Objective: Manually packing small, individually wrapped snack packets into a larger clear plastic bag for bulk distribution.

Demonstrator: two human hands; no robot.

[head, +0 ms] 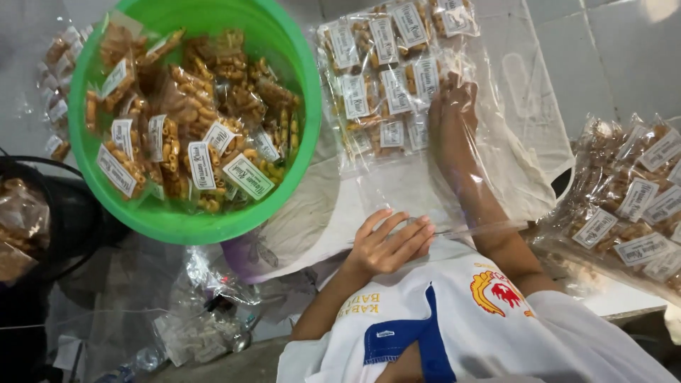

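From the head view, the right hand [454,124] was deep inside a large clear plastic bag [518,135], fingers spread loose against small labelled snack packets [383,78] stacked inside. The left hand [386,245] lay flat, fingers released, pinning the bag's mouth. A green basin [291,177] of packets sat just beside.

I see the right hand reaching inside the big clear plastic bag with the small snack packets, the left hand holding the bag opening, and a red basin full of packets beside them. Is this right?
Not quite: the basin is green, not red, as the head view shows. The rest holds: the right hand is inside the big clear plastic bag by the small snack packets, and the left hand rests at the bag's opening.
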